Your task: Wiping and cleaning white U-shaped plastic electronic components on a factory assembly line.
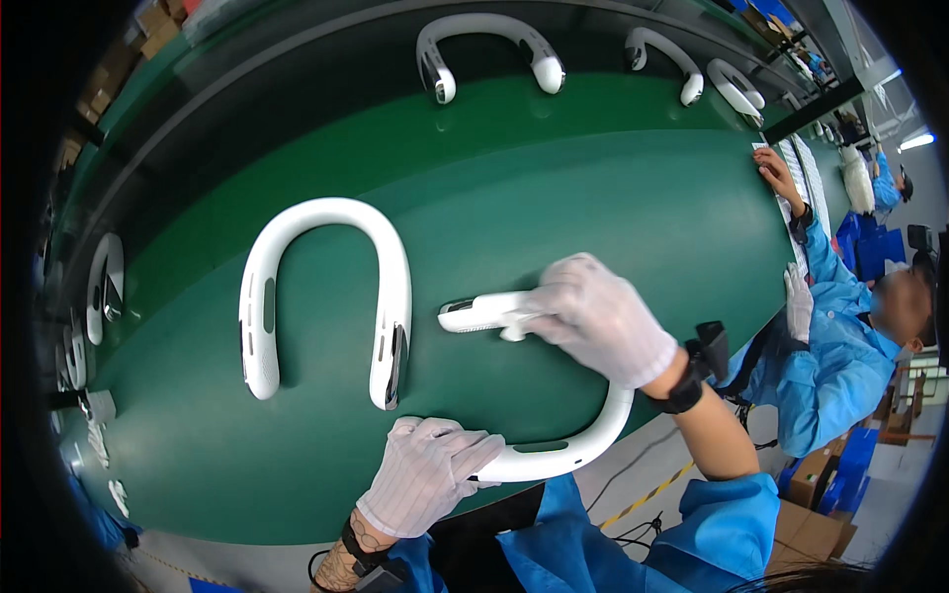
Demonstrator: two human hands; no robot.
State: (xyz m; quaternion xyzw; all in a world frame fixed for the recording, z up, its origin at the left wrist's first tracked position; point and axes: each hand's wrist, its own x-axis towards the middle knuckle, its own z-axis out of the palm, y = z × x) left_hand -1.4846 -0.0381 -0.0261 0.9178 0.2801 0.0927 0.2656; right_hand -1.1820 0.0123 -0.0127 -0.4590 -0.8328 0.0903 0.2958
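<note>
Head view, twelve o'clock at its upper edge. Held in both hands at about five o'clock, over the near side of the green bench (198,474): a white neck fan (595,445), bent in a U. Lies with its arms along the nine-to-three line, mouth toward nine, bend toward four and partly hidden behind the right hand (598,321). Juts out from the right fingers toward nine o'clock by a short free end. Runs from the fingers of the left hand (430,474) toward three o'clock, past a dark oval panel (540,448). By judgement, hinges on that free end: nearer to the right hand, with the left at about seven o'clock from it.

Right fingers: bunched, grasping the upper arm. Cannot tell whether the pale tuft (512,332) beneath is cloth or glove. Left fingers: wrapped around the lower arm's end.

Counting: one neck fan in hand; a second neck fan (329,210) resting at nine o'clock, mouth toward six, one tip just beside the left hand. Toward twelve, one far fan (484,24); between one and two, two more fans (682,61). Near the left rim, one side fan (96,292), plus at least one more, too cramped to count. At three o'clock, one co-worker (825,385) in blue, showing one bare hand (778,173) and one gloved hand (799,301).
</note>
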